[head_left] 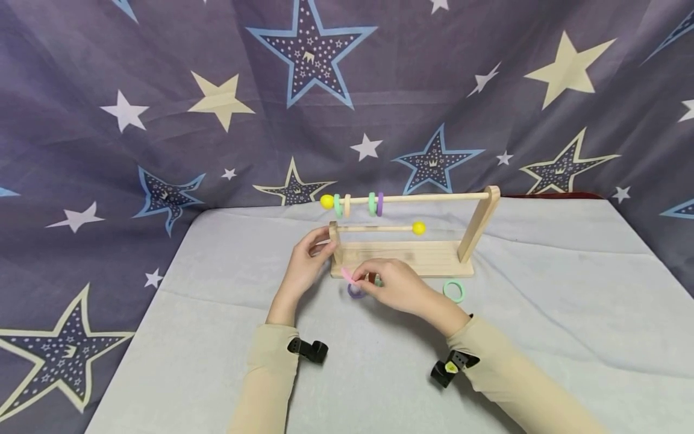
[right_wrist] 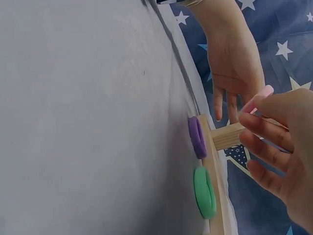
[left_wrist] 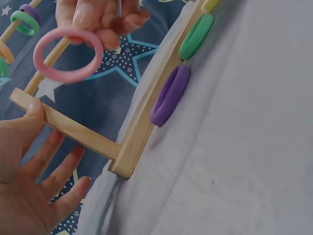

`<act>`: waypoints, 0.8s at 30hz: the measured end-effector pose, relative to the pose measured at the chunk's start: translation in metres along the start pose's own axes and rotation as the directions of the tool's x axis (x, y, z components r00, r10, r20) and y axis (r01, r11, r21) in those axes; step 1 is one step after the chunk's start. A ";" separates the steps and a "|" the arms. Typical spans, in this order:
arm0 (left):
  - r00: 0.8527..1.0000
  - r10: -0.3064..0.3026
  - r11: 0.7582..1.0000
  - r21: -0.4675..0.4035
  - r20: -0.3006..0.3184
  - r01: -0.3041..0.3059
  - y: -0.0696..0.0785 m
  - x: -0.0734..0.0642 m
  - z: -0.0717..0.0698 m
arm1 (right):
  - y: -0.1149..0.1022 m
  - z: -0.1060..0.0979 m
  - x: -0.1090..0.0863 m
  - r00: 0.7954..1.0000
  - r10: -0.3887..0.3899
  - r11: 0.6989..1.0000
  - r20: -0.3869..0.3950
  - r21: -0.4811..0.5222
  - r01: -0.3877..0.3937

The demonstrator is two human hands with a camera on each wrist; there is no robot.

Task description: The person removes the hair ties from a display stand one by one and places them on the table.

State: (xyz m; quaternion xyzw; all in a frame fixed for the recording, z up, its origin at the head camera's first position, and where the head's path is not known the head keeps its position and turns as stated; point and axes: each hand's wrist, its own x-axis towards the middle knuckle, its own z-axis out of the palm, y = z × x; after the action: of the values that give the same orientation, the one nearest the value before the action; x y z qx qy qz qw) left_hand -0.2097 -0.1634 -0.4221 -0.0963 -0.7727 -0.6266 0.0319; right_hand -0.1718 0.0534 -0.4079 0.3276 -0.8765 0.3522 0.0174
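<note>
A wooden stand (head_left: 401,256) has an upper bar (head_left: 434,198) and a shorter lower bar (head_left: 374,228), each tipped with a yellow ball. My left hand (head_left: 306,265) holds its short left post (left_wrist: 73,127), thumb on one side and fingers behind. My right hand (head_left: 398,286) pinches a pink hair tie (left_wrist: 68,78) between thumb and fingertips, in front of the lower bar's post end. Below that hand, a purple hair tie (left_wrist: 169,95) and a green hair tie (right_wrist: 204,192) lie along the base's front edge, partly hidden in the head view.
Green, beige and purple hair ties (head_left: 380,205) hang on the upper bar near its yellow ball. Another green hair tie (head_left: 453,290) lies at the base's front right. A tall post (head_left: 478,223) stands at the right end. Behind the cloth-covered table (head_left: 217,361) hangs a star-patterned curtain (head_left: 347,120).
</note>
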 end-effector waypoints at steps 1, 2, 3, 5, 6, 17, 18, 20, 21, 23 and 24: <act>1.000 -0.003 1.000 -0.001 0.003 0.003 0.000 0.000 0.000 | 0.000 0.002 0.002 1.000 -0.009 1.000 0.010 -0.005 0.009; 1.000 -0.010 1.000 -0.003 0.003 0.010 0.000 0.000 0.000 | 0.000 0.003 0.004 1.000 -0.017 1.000 0.019 -0.009 0.018; 1.000 -0.015 1.000 -0.005 0.003 0.015 0.000 0.000 0.000 | -0.001 0.004 0.006 0.999 -0.023 1.000 0.028 -0.016 0.024; 1.000 -0.028 1.000 -0.011 0.007 0.028 0.000 -0.001 -0.001 | -0.002 0.007 0.009 0.998 -0.038 0.999 0.042 -0.030 0.040; 0.999 -0.034 0.999 -0.017 0.012 0.035 0.000 -0.001 -0.001 | -0.001 0.009 0.011 0.998 -0.048 0.998 0.050 -0.040 0.050; 0.993 -0.103 0.994 -0.036 0.048 0.105 0.023 -0.007 -0.003 | 0.000 0.021 0.024 0.983 -0.112 0.986 0.144 -0.107 0.128; 0.993 -0.108 0.994 -0.032 0.049 0.109 0.027 -0.008 -0.003 | 0.000 0.022 0.025 0.983 -0.112 0.985 0.145 -0.112 0.129; 0.992 -0.114 0.993 -0.032 0.050 0.115 0.030 -0.009 -0.003 | 0.001 0.022 0.026 0.983 -0.110 0.985 0.150 -0.118 0.129; 0.992 -0.117 0.992 -0.036 0.050 0.119 0.027 -0.008 -0.003 | 0.001 0.022 0.027 0.982 -0.107 0.984 0.154 -0.122 0.127; 0.992 -0.117 0.992 -0.049 0.049 0.119 0.021 -0.007 -0.003 | 0.002 0.023 0.028 0.981 -0.101 0.984 0.167 -0.126 0.123; 0.992 -0.116 0.992 -0.052 0.048 0.118 0.017 -0.006 -0.002 | 0.002 0.023 0.028 0.980 -0.097 0.985 0.174 -0.127 0.120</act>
State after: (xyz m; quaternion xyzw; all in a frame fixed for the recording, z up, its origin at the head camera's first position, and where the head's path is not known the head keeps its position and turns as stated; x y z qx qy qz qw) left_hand -0.2011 -0.1630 -0.4058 -0.0658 -0.7600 -0.6461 -0.0249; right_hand -0.1909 0.0243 -0.4191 0.4016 -0.8777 0.2611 -0.0144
